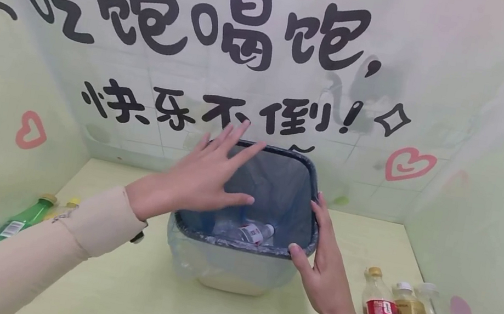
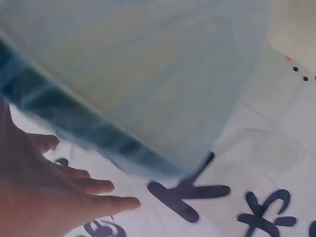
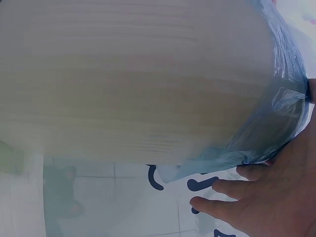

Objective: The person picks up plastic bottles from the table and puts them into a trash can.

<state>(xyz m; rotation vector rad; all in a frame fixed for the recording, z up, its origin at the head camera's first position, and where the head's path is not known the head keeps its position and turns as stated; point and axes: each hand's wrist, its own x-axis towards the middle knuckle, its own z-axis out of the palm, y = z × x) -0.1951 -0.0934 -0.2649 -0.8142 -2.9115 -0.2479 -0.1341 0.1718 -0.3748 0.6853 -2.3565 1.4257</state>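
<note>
Centre: my right hand [image 1: 326, 275] grips the right rim of a pale plastic, blue-lined bin [image 1: 240, 269]; left hand [image 1: 203, 179], fingers apart, at left rim; pale yellow-green desk [image 1: 120, 285] spreads lower centre.

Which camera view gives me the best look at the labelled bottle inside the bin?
The head view: it looks down into the bin, so part of the bottle, including its label, is visible. The left and right wrist views both show parts of the bin, but not the bottle.
</note>
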